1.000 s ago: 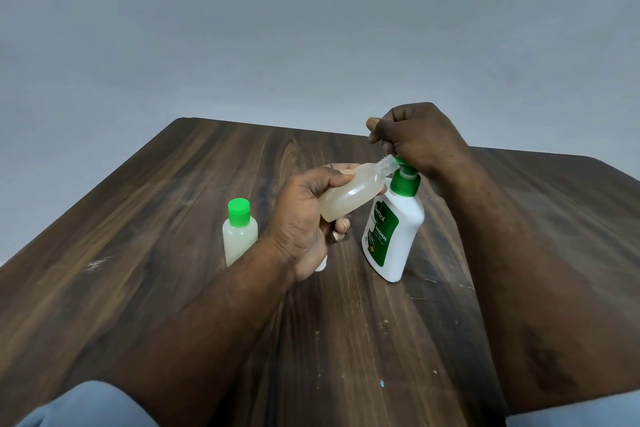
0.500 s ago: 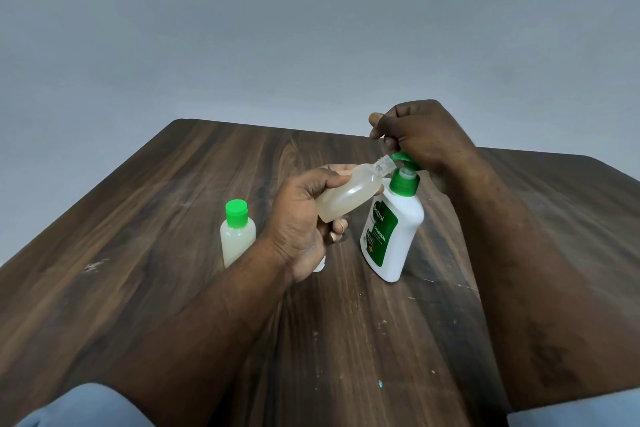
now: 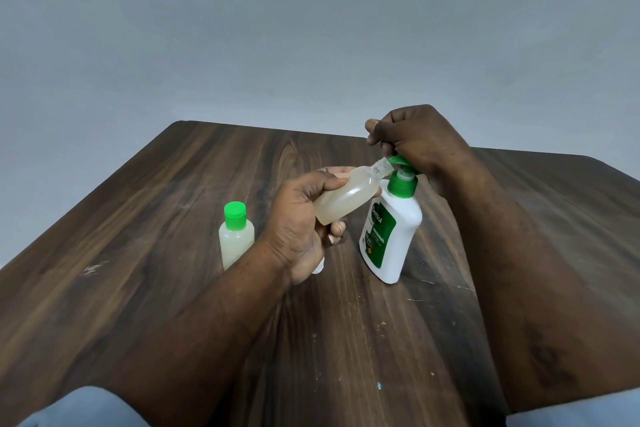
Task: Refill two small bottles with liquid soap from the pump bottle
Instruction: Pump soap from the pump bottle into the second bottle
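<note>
A white pump bottle (image 3: 398, 232) with a green label and green pump head stands at the table's middle. My right hand (image 3: 420, 140) rests on top of the pump head, fingers curled over it. My left hand (image 3: 298, 222) grips a small translucent bottle (image 3: 346, 199), uncapped and tilted, its open neck right at the green pump spout. It holds pale liquid. A second small bottle (image 3: 236, 236) with a green cap stands upright to the left, apart from both hands.
The dark wooden table (image 3: 138, 253) stretches to a far edge before a plain grey wall. A small white object (image 3: 318, 265) lies partly hidden under my left hand. Light scratches and specks mark the wood near the pump bottle.
My right hand and the pump head have risen slightly. The left hand keeps the tilted small bottle at the spout.
</note>
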